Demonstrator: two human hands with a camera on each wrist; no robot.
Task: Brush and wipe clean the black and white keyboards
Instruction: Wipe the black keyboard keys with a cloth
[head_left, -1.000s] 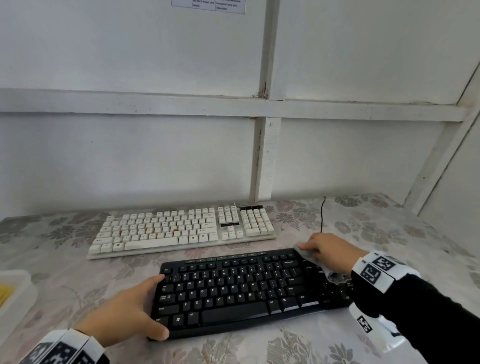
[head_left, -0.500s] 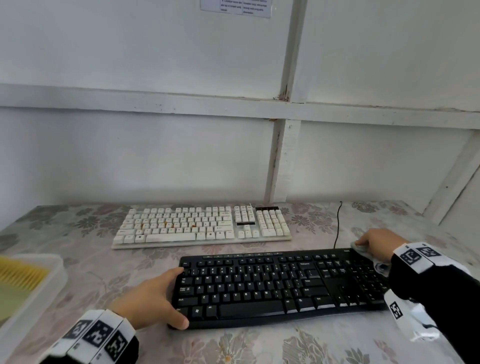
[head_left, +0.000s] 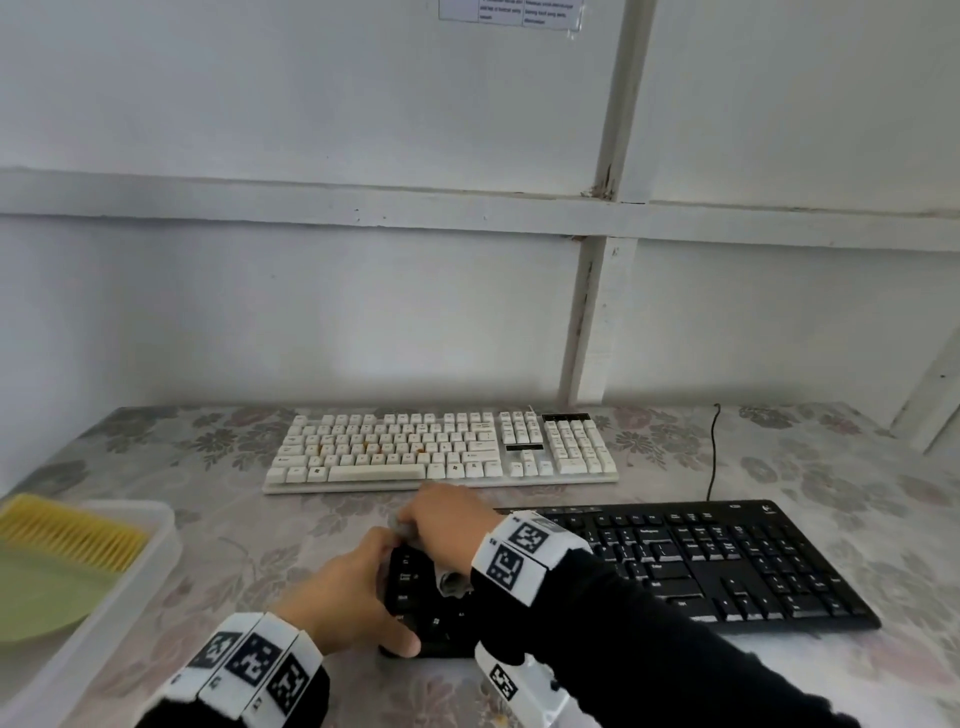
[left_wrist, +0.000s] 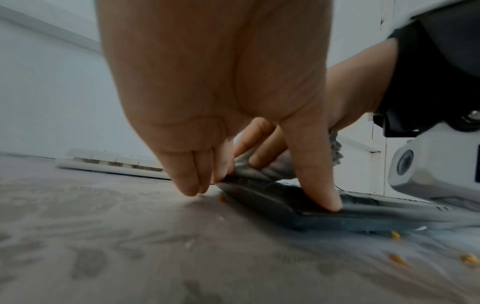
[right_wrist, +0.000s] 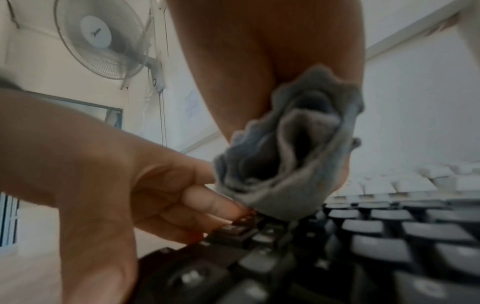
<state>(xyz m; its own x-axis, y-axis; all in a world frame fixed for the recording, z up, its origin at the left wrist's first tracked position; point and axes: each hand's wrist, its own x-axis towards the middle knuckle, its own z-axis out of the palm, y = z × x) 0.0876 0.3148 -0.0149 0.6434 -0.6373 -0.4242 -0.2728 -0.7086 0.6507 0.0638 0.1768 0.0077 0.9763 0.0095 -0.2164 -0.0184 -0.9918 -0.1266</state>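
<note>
The black keyboard (head_left: 701, 566) lies near me on the flowered tablecloth, with the white keyboard (head_left: 441, 452) behind it by the wall. My left hand (head_left: 353, 597) grips the black keyboard's left end. Its thumb (left_wrist: 317, 174) presses on the front corner and its fingers (left_wrist: 192, 174) reach down at the far left edge. My right hand (head_left: 447, 525) holds a bunched grey cloth (right_wrist: 285, 160) and presses it on the keys at the far left corner, right beside the left fingers. The right forearm hides the keyboard's left middle.
A clear plastic tray (head_left: 150, 561) at the left edge holds a yellow brush (head_left: 72, 535) and a green dustpan (head_left: 41, 592). Orange crumbs (left_wrist: 396, 240) lie on the cloth by the black keyboard. A black cable (head_left: 712, 452) runs back to the wall.
My right hand has swept the cloth along the black keyboard's back from its right end to its left end. The left hand has stayed on the left end. The view has turned left.
</note>
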